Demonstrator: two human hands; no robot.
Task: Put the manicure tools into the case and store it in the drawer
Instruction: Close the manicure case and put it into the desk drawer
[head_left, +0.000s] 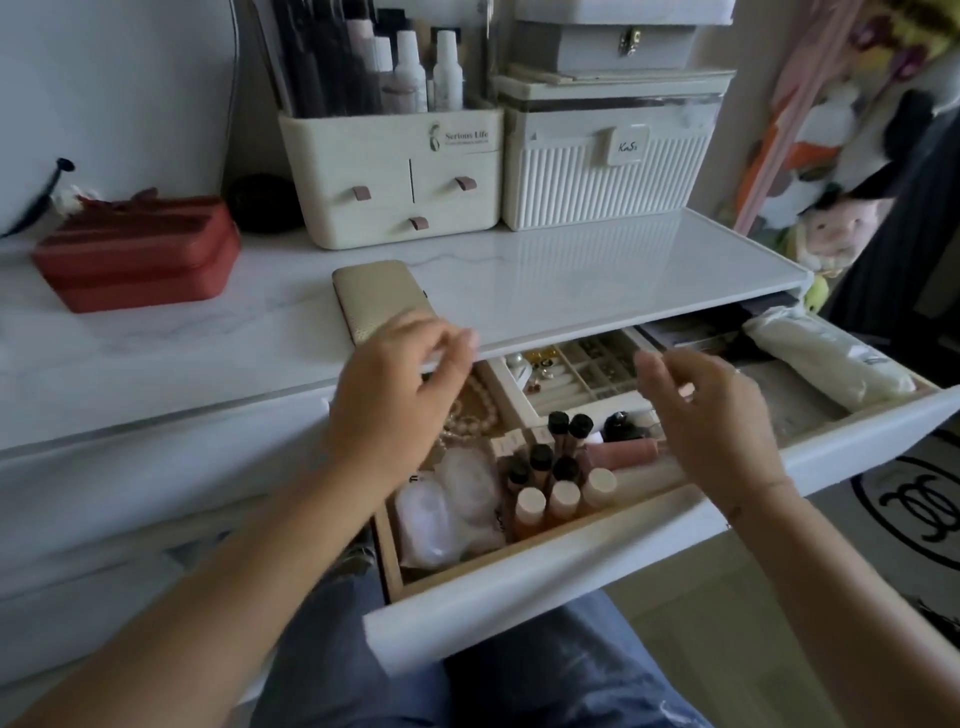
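Nearest to me are my knees in jeans (519, 675), below both hands. Above them the drawer (571, 566) stands pulled out, its white front under my wrists. Small bottles (563, 496) lie inside between the two hands, with a clear plastic bundle (452, 499) under my left wrist.

My left hand (400, 395) hovers over the drawer's left end, fingers loosely curled and holding nothing. My right hand (711, 415) hovers over the middle of the drawer, also loosely curled and empty. A jewellery tray (587, 369) lies beyond the gap between them.

The beige case (379, 299) lies closed on the tabletop (571, 280), just past my left fingertips; I cannot tell whether they touch it. Far left of that hand is a red box (137, 254), and beyond both hands stands a cream organiser (400, 176).
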